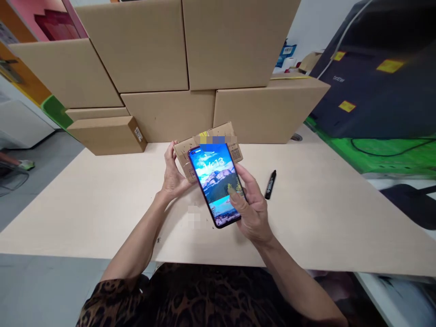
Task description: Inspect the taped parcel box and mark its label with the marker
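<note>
- A phone (218, 186), lit and reading 14:13, tilts over the table (313, 204) in the R hand (255, 218); it could slip if that grip loosens, b/c its upper L part sticks out well past the fingers, w/ the hold only at the lower R side.
- A small box (220, 131) sits at an angle behind the phone, held by the L hand (173, 179). It could twist or drop, b/c the hold looks to be at one end only.
- Phone & box overlap in view; a bump btwn them could scuff the screen or jog either grip. Can't tell if they touch.
- The R thumb (240, 204) lies over the lower R of the screen, so a stray press is poss.
- A black marker (270, 185) rests near the R hand; a knock from the knuckles could roll it.
- R fingers grip the phone, thumb in front, others at its R edge & partly hidden behind. L fingers close on the box's L end, palm low; some are out of sight.
- Big cartons (160, 116) stand stacked at the table's far side, beyond both hands.
</note>
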A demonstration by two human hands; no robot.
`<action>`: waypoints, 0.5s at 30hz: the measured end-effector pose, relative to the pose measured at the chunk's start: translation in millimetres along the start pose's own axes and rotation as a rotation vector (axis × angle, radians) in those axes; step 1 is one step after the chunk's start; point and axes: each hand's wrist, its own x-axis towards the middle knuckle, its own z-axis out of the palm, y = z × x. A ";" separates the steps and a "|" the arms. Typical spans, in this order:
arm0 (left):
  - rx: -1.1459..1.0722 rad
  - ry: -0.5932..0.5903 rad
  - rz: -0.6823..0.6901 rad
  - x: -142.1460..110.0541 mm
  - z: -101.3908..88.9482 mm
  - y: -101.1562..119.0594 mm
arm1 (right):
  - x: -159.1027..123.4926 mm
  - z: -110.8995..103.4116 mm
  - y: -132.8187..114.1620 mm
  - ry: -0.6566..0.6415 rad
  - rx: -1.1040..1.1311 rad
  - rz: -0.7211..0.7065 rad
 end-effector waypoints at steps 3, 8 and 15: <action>-0.039 -0.036 0.054 0.7 -3.3 -0.7 | 6.5 -10.5 -5.0 0.195 0.002 -0.040; -0.062 -0.038 0.084 1.1 -3.8 -2.8 | 38.0 -52.3 -9.9 0.599 0.001 -0.161; -0.065 -0.060 0.100 1.8 -2.4 -2.7 | 92.7 -103.7 -0.2 0.733 -0.198 0.224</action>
